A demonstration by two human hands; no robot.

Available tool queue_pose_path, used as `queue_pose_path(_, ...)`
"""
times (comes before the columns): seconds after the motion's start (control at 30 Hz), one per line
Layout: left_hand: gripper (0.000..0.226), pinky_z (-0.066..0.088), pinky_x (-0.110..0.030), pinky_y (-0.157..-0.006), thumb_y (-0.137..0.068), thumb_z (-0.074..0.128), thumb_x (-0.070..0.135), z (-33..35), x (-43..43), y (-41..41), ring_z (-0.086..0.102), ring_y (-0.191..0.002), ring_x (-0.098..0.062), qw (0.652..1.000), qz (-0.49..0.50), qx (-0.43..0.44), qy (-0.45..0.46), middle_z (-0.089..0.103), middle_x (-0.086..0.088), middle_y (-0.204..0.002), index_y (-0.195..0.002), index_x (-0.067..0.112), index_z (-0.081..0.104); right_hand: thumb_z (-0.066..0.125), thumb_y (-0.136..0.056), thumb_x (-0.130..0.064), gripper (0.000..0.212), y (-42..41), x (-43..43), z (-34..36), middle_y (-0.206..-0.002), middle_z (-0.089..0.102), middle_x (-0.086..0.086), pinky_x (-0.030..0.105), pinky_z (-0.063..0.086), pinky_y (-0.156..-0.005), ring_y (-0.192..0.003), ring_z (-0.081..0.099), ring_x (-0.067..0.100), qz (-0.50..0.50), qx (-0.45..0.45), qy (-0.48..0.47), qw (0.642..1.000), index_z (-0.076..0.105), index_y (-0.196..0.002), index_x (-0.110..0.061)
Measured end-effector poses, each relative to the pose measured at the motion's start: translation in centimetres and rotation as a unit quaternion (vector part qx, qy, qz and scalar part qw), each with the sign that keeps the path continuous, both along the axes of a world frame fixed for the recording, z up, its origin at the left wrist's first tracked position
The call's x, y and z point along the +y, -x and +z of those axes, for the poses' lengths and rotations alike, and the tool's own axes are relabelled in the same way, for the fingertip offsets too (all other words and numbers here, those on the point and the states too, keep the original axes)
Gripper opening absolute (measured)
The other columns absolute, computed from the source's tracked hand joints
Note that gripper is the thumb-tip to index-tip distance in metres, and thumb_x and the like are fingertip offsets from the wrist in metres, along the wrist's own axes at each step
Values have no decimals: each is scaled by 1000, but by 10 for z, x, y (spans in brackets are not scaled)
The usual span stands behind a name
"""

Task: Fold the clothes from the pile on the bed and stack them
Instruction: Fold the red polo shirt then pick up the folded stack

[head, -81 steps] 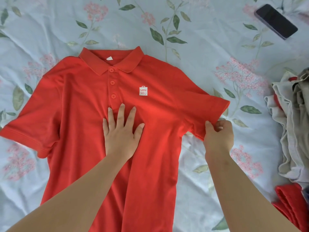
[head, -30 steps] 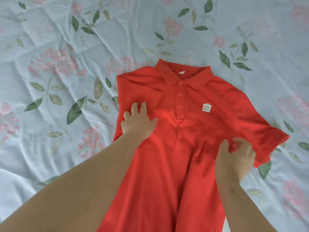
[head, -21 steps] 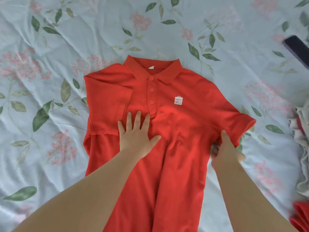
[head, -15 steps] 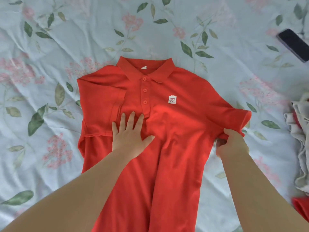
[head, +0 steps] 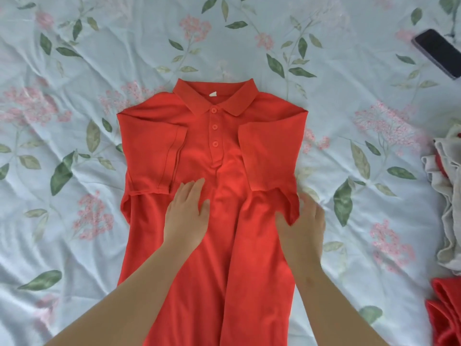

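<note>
At the centre of the floral bedsheet (head: 74, 71) the red polo shirt (head: 214, 171) is laid face up, collar toward twelve o'clock. Since half a second ago the right sleeve (head: 269, 156) has been folded inward over the chest, covering the logo, so both sleeves are now tucked and a lengthwise fold is judged next. The left hand (head: 187, 216) is pressed flat and open on the front; the right hand (head: 301, 226) is pinching the shirt's side edge at four o'clock. Open sheet lies at nine o'clock; the clothes pile (head: 446, 208) and phone (head: 439, 52) are kept well apart at three and two o'clock.
</note>
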State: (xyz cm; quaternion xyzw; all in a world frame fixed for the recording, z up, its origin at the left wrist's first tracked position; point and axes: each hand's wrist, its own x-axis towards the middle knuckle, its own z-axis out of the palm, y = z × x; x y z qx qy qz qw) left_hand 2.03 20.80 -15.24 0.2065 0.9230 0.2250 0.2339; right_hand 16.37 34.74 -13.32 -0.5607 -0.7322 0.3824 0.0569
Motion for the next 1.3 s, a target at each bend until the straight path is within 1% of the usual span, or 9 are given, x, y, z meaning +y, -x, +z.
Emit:
queue_pose_path(0.2, 50, 5, -35, -117, -98, 41, 32, -6, -65, -75, 2, -147, -18, 993, -89, 32, 76, 17, 1, -157, -146, 31, 30, 66, -82, -30, 41, -76, -58, -10, -92, 57, -12, 24, 39, -67, -92, 58, 18, -68, -58, 183, 979, 51, -118, -17)
queue_pose_path(0.37, 47, 12, -39, -115, -97, 43, 34, 4, -106, -135, 18, -144, -25, 988, -119, 18, 99, 30, -6, -153, -143, 27, 39, 66, -81, -27, 36, -125, -107, -7, -94, 67, -8, 31, 49, -81, -92, 63, 17, -1, -85, 294, 952, 60, -116, -21)
queue_pose_path(0.6, 52, 28, -47, -110, -90, 34, 43, 15, -143, -176, 32, -139, -31, 982, -128, 4, 136, 42, -7, -146, -136, 24, 51, 55, -94, -25, 13, -180, -86, 6, -88, 57, 9, 32, 34, -71, -81, 51, 26, -239, -68, 91, 964, 53, -96, -12)
queue_pose_path(0.8, 47, 20, -40, -114, -93, 56, 29, 11, -156, -184, 20, -144, -22, 989, -102, 0, 104, 32, -1, -152, -139, 29, 46, 59, -90, -28, 24, -211, -97, 4, -77, 60, 7, 32, 39, -61, -71, 56, 27, -123, -178, 159, 963, 61, -96, -4)
queue_pose_path(0.93, 37, 32, -43, -104, -90, 58, 21, 20, -170, -180, 35, -135, -24, 995, -13, 11, 99, 44, -1, -143, -127, 26, 58, 50, -92, -15, 27, -230, -99, 8, -116, 59, 24, 46, 39, -93, -106, 52, 42, -195, -241, 76, 948, 57, -116, -6)
queue_pose_path(1.03, 35, 32, -48, -102, -87, 61, 24, 23, -185, -180, 36, -131, -25, 988, 70, 24, 136, 47, -1, -138, -122, 25, 61, 57, -82, -7, 45, -221, -110, 17, -132, 46, 19, 45, 30, -95, -115, 43, 40, -99, -269, -29, 958, 53, -126, -14)
queue_pose_path(1.1, 40, 35, -51, -100, -80, 71, 30, 24, -193, -184, 40, -129, -28, 990, 43, 26, 133, 50, -3, -135, -118, 23, 63, 72, -69, -2, 42, -204, -128, 21, -116, 57, 21, 48, 38, -86, -101, 52, 43, 54, -188, -92, 976, 64, -110, -9)
queue_pose_path(1.2, 66, 48, -54, -88, -49, 89, 46, 20, -210, -196, 56, -118, -34, 974, -173, 71, 128, 62, -7, -124, -107, 21, 70, 87, -46, -10, 49, -188, -163, 20, -93, 66, 8, 45, 51, -72, -84, 64, 36, 311, -136, -142, 930, 72, -92, -15)
queue_pose_path(1.3, 87, 52, -51, -84, -34, 86, 55, 15, -223, -199, 61, -112, -30, 927, -323, 100, 162, 63, -5, -124, -114, 26, 69, 87, -55, -20, 61, -180, -172, 11, -112, 64, 4, 46, 49, -84, -104, 61, 31, 377, -173, -93, 905, 68, -113, -22)
